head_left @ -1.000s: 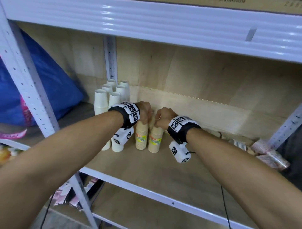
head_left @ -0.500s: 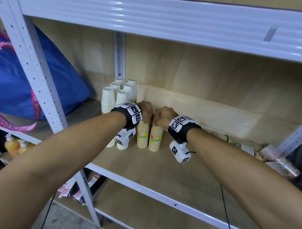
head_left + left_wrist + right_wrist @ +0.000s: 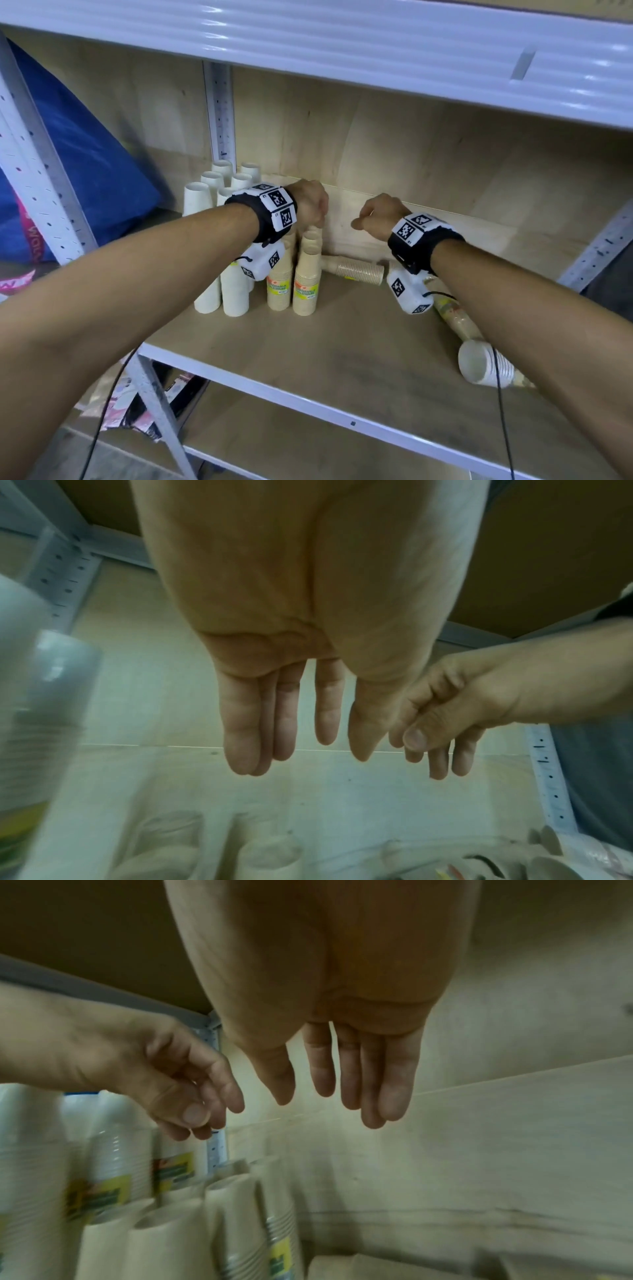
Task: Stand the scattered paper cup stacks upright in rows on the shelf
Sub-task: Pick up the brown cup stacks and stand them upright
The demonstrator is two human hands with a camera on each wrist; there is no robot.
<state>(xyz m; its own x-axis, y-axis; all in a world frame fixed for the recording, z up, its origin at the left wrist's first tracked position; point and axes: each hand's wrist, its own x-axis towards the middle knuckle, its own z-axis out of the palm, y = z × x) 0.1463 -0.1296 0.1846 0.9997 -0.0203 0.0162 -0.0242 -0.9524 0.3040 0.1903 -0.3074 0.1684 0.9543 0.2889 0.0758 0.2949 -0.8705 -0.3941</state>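
Currently both free: left hand (image 3: 308,205) fingers relaxed, apart; right hand (image 3: 378,216) same, empty. Risk: left wrist close over tan stacks (image 3: 306,274), could topple row; lying stack (image 3: 352,270) might roll.

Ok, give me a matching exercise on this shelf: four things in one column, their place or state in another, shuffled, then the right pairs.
Things:
1. white cup stacks
2. labelled tan cup stacks
3. lying tan cup stack
4. left hand

Places or states:
A. on its side against the back wall
B. upright, leftmost group on the shelf
C. open, fingers straight, holding nothing
D. upright, just right of the white group

Pairs: 1-B, 2-D, 3-A, 4-C
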